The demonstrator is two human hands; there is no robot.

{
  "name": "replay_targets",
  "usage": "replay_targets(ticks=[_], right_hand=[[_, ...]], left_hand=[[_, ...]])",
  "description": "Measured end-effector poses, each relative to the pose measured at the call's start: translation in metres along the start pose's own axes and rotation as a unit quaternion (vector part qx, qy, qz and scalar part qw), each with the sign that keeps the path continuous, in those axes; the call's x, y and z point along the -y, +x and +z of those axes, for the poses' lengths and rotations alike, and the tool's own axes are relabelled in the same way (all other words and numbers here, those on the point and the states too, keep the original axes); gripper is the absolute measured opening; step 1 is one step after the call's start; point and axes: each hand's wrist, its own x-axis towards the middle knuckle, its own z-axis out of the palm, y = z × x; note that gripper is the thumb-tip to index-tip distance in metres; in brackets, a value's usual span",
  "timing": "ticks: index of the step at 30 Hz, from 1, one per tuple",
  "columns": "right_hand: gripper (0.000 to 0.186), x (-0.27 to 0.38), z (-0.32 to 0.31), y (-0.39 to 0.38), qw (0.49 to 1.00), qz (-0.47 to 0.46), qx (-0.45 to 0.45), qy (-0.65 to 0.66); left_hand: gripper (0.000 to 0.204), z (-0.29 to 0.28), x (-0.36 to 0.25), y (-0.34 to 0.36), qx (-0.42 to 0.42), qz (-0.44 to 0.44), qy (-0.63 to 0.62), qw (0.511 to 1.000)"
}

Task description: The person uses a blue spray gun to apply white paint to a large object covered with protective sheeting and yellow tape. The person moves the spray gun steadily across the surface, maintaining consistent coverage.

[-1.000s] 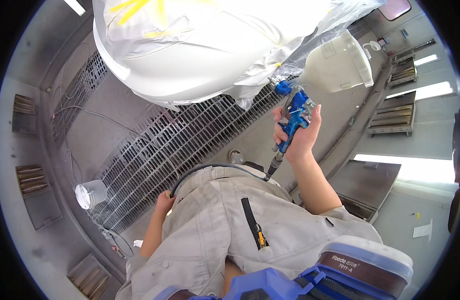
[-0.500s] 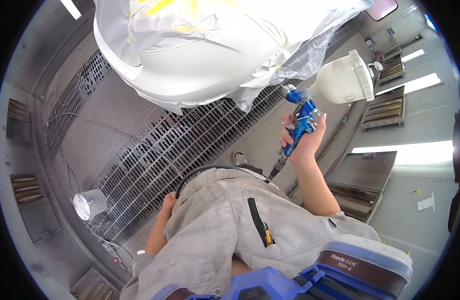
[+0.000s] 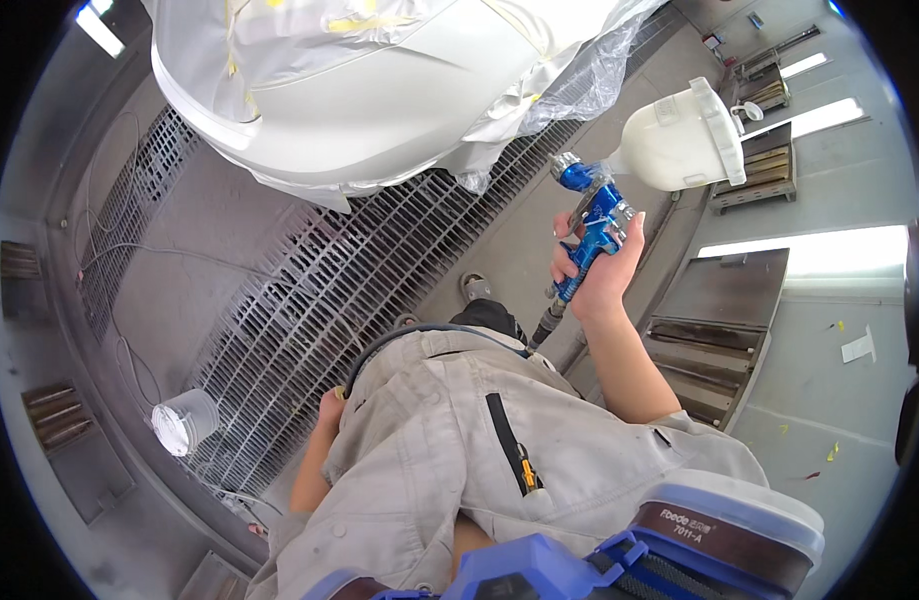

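My right hand (image 3: 601,270) is wrapped round the grip of a blue spray gun (image 3: 601,215), held out to the right of my body. A translucent white paint cup (image 3: 679,140) sits on the gun, tilted over to the right. From the gun's handle a dark air hose (image 3: 399,338) runs across my waist to the left. Low on the left, my left hand (image 3: 331,408) is closed on that hose beside my hip; its fingers are partly hidden. Ahead is a white car body panel (image 3: 369,120), with masking film (image 3: 589,95) around it, apart from the gun.
Floor grating (image 3: 309,300) runs under the car. A white bucket (image 3: 186,420) stands at the left, near a thin hose (image 3: 169,247) on the floor. Wall vents (image 3: 699,340) and bright lamps line the right wall. My respirator (image 3: 719,530) shows along the lower edge.
My view has shifted, so the car panel appears further left and higher. The spray gun has moved slightly up and left in the picture. Both hands keep their hold.
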Motion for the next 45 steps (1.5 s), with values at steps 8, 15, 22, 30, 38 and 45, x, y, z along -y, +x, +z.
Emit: replay_targets(ticks=[8, 15, 22, 30, 38, 45], right_hand=[[0.076, 0.004, -0.016, 0.003, 1.0, -0.001, 0.021, -0.014], [0.077, 0.019, -0.044, 0.024, 1.0, 0.012, 0.019, 0.011], [0.081, 0.05, -0.083, 0.076, 0.996, 0.027, 0.083, -0.02], [0.083, 0.093, -0.116, 0.137, 0.99, 0.059, 0.126, 0.006], [0.084, 0.108, -0.143, 0.171, 0.986, 0.054, 0.158, -0.017], [0.083, 0.113, -0.149, 0.191, 0.985, 0.07, 0.161, 0.004]], left_hand=[[0.027, 0.022, 0.024, 0.028, 0.0, 0.039, 0.039, 0.998], [0.027, 0.046, 0.009, 0.027, -0.027, 0.084, 0.017, 0.996], [0.019, 0.08, -0.077, 0.001, 0.002, 0.039, -0.002, 0.999], [0.02, 0.102, -0.181, -0.045, -0.022, -0.011, 0.043, 0.999], [0.034, 0.153, -0.117, 0.007, -0.015, 0.01, 0.143, 0.99], [0.037, 0.189, -0.074, 0.041, -0.023, 0.051, 0.219, 0.974]])
